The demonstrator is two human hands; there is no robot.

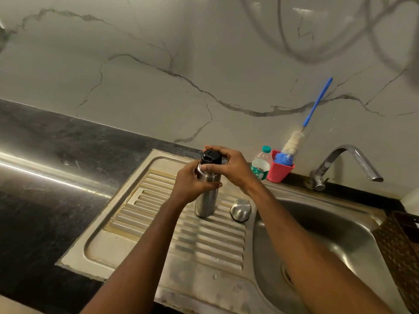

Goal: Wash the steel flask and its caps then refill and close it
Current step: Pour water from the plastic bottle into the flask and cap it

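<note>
Head view, looking down on a steel sink unit. Held the steel flask (pixel 206 203) upright on the ribbed drainboard (pixel 156 225) with the left hand (pixel 194 180), fingers and thumb curled round its upper body. Closed the right hand (pixel 234 166) over the black inner cap (pixel 211 156) at the flask's mouth, fingertips pinching its rim from above. Found the steel outer cap (pixel 240 210) lying on the drainboard just right of the flask, near the edge of the sink basin (pixel 335 232) and apart from both hands. Saw no water running from the tap (pixel 350 160) and no foam anywhere. Found the bottle brush (pixel 294 141) standing head-down in a red cup (pixel 279 174) by the wall, beside a plastic water bottle (pixel 261 164), well apart from the hands. Could not tell whether the black cap was being unscrewed or tightened, so judged the task to be either at its start or close to its end. If opening: washing, refilling and closing all yet to do. If closing: only the steel outer cap yet to go on. Could not see inside the flask, nor say whether it held water. Could not see the neck and threads, hidden behind fingers. Could not make out the blurred loops at upper right, nor much of the dark woven basket (pixel 402 243) cut off at the right edge.
</note>
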